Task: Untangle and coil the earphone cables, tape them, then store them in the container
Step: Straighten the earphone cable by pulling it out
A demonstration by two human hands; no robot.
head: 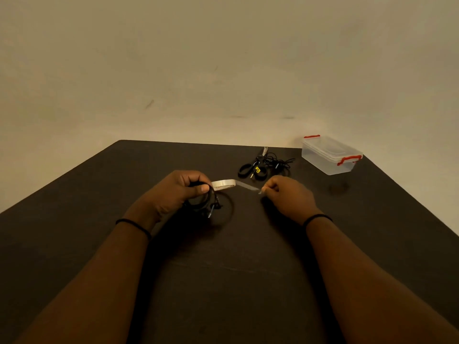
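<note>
two bare forearms reach in over a dark table [248, 281], each wrist ringed by a thin black band. the left hand [178, 192] is curled around a coiled black earphone cable [206, 204], gripping it together with a roll of clear tape [224, 184] that juts out to the right of the thumb; a plug end hangs from the bottom of the coil. a strip of tape [247, 186] runs taut from the roll across to the right hand [285, 197], whose thumb and fingertips pinch its free end, the other fingers curled in. both hands are held just above the tabletop, near each other.

farther back lies a pair of black-handled scissors [253, 168], touching or just beside a loose tangle of black earphone cables [278, 162]; the dim light makes it hard to tell where one ends and the other begins. beyond them, at the far right corner of the table, stands a clear plastic container [330, 155] with its lid on and red clips. behind the table rises a plain pale wall [198, 58].
</note>
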